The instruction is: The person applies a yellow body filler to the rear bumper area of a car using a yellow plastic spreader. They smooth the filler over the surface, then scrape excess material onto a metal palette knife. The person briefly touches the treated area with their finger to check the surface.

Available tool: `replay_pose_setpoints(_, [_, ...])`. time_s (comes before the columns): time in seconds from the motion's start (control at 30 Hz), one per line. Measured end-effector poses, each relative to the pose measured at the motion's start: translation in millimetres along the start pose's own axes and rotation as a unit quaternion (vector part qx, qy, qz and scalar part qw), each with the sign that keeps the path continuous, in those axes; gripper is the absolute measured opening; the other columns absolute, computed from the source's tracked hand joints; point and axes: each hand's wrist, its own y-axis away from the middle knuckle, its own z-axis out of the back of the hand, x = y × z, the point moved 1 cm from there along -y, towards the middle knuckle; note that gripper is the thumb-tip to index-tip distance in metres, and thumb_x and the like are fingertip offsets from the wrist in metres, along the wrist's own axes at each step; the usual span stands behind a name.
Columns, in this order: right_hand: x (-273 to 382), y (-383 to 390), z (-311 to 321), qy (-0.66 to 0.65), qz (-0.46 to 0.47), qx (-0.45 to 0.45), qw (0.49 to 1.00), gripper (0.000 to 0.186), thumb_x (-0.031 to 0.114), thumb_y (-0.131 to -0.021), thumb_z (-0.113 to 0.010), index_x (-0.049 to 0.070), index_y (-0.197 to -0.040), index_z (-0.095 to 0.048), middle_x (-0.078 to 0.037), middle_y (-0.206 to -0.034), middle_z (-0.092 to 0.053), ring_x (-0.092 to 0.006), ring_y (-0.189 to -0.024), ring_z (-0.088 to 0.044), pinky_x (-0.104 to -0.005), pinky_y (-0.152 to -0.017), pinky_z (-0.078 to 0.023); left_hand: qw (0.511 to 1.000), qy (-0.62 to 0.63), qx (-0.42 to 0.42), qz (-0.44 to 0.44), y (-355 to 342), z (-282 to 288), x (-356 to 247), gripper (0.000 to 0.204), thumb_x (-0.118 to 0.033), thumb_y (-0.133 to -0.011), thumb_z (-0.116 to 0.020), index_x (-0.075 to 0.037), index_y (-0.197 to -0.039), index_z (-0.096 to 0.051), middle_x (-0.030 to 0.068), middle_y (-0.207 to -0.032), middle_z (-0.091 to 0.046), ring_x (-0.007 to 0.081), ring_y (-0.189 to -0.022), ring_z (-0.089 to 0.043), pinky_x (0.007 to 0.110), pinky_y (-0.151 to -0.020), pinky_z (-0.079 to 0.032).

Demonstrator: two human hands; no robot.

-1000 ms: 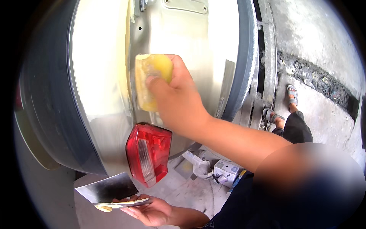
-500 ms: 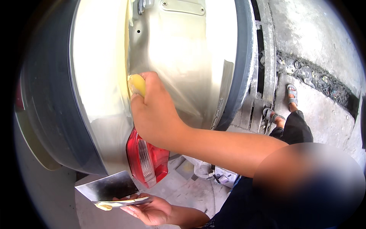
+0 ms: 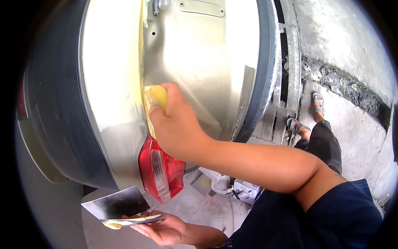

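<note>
My right hand (image 3: 176,118) is closed round a yellow putty spreader (image 3: 159,96), its thumb pressed on the near face. The spreader's edge is smeared with pale yellow putty and is at the seam of a silver car panel (image 3: 112,95), just above a red and clear tail light (image 3: 159,170). A strip of yellow putty (image 3: 140,50) runs up along that seam. Lower down, my left hand (image 3: 168,230) holds, palm up, a shiny dark metal plate (image 3: 120,203) with putty along its near edge (image 3: 114,224).
A dark bumper or trim band (image 3: 54,108) curves along the left. To the right lies a concrete floor (image 3: 344,124) with a debris-filled channel (image 3: 340,83) and metal grating (image 3: 292,58). My sandalled feet (image 3: 318,103) stand there. A box and plastic bag (image 3: 244,191) sit below my right forearm.
My right hand has moved slightly down and right with the spreader, whose putty-smeared edge now shows more. My left hand and the plate stay nearly still.
</note>
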Motion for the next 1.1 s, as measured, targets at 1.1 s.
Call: replay_pose_setpoints(1.1, [2, -76, 43, 0.200, 0.518, 0.002, 0.832, 0.034, -0.006, -0.072, -0.053, 0.006, -0.102, -0.063, -0.011, -0.104, -0.060, -0.0315, -0.101, -0.053, -0.0386, -0.088, -0.044, 0.999, -0.026, 0.018, 0.003, 4, 7, 0, 0.043, -0.005, -0.093, -0.048, 0.009, -0.132, -0.038, 0.0194, -0.126, -0.051, 0.0233, -0.110, -0.054, 0.034, -0.101, -0.044])
